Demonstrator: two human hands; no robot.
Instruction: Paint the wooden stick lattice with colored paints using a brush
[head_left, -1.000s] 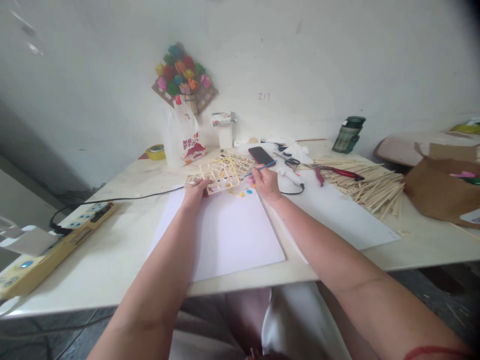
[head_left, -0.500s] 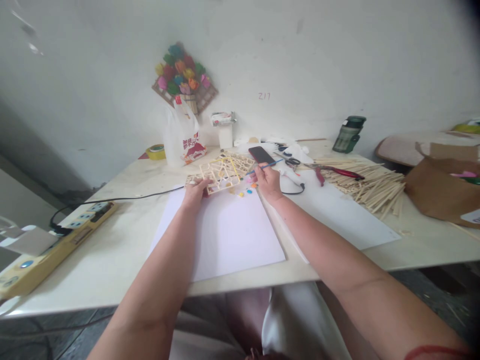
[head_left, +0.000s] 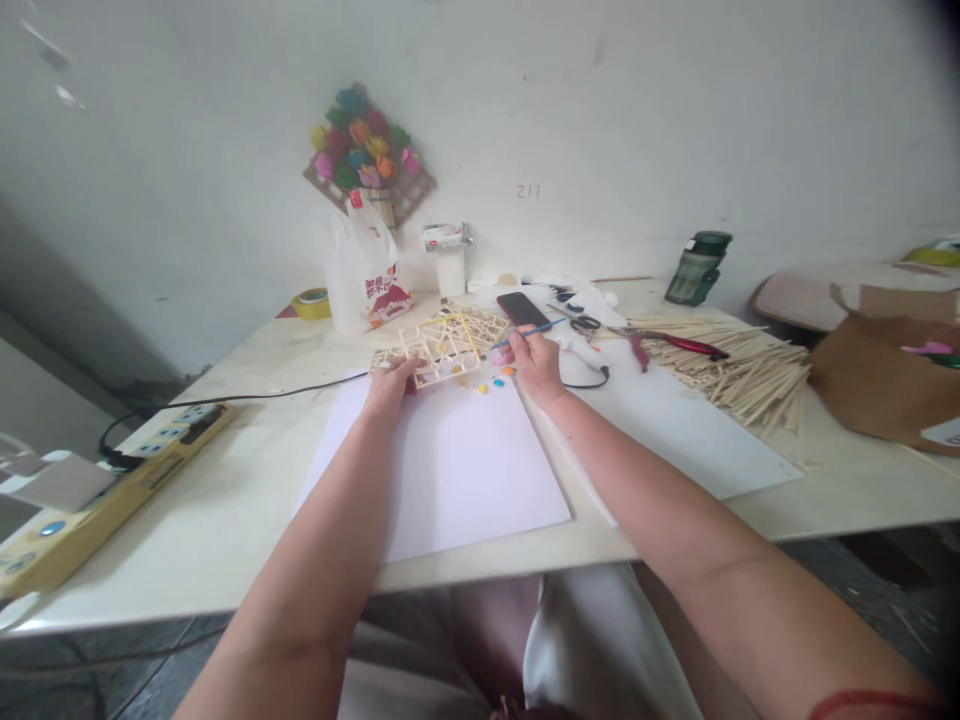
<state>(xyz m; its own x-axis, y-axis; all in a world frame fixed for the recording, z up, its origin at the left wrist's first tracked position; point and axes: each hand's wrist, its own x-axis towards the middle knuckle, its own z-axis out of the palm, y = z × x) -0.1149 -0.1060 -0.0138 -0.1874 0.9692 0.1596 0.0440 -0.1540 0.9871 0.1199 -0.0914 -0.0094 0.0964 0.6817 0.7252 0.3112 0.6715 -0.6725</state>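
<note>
My left hand [head_left: 393, 382] is closed on the near left corner of a stick lattice frame [head_left: 450, 376], which it holds tilted above white paper [head_left: 465, 470]. Part of the lattice looks yellow along its far and right edges. Between the fingers of my right hand [head_left: 534, 364] is a thin blue paintbrush [head_left: 534, 331], its tip pointing left to the right edge of the lattice. Small dabs of paint, among them a blue dab [head_left: 499, 383] and an orange dab [head_left: 508, 371], lie just past the paper's far edge.
Behind the hands lie a phone [head_left: 523, 311], scissors [head_left: 583, 323] and a white glue gun [head_left: 581, 354]. Red-handled pliers [head_left: 679, 344] rest on loose sticks [head_left: 742, 375]. A power strip [head_left: 112, 510] is at left, a paper bag [head_left: 885, 370] at right, a green bottle [head_left: 699, 268] behind.
Almost nothing differs. Both hands, the lattice and the paintbrush stay in nearly the same place.
</note>
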